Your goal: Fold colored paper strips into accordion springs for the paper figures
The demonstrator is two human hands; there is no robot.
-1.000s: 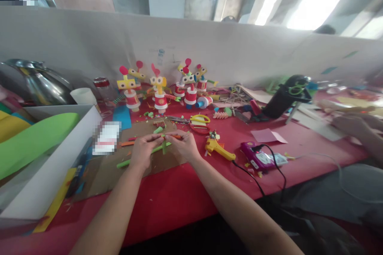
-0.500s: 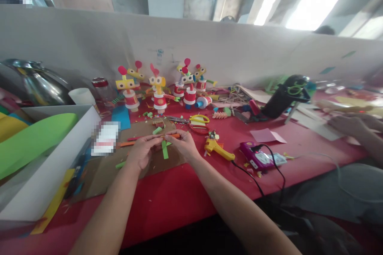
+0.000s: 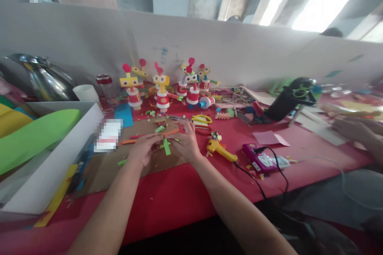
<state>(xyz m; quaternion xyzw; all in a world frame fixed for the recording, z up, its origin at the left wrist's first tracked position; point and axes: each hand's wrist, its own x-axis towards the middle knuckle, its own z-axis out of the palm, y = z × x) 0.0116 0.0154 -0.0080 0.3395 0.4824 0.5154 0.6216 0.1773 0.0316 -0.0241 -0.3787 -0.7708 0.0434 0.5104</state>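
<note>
Over the brown cardboard sheet (image 3: 104, 175), my left hand (image 3: 145, 149) pinches the crossing of two paper strips. One is a green paper strip (image 3: 166, 147) hanging toward me; the other is an orange paper strip (image 3: 171, 132) pointing to the right. My right hand (image 3: 186, 140) is closed at the same spot, its fingers on the strips, with the index finger raised. Just beyond lie a small green paper roll (image 3: 159, 129) and a folded striped paper spring (image 3: 160, 122). Yellow-handled scissors (image 3: 202, 119) rest past my right hand.
Several paper-cup figures (image 3: 163, 99) stand at the back. A yellow glue gun (image 3: 221, 150) and a purple power strip (image 3: 259, 158) with cables lie to the right. A white box (image 3: 60, 155) stands left. Another person's hand (image 3: 356, 127) is at the far right.
My right hand's fingers have lifted and shifted around the orange strip, while the left keeps its pinch. The whole view has shifted slightly.
</note>
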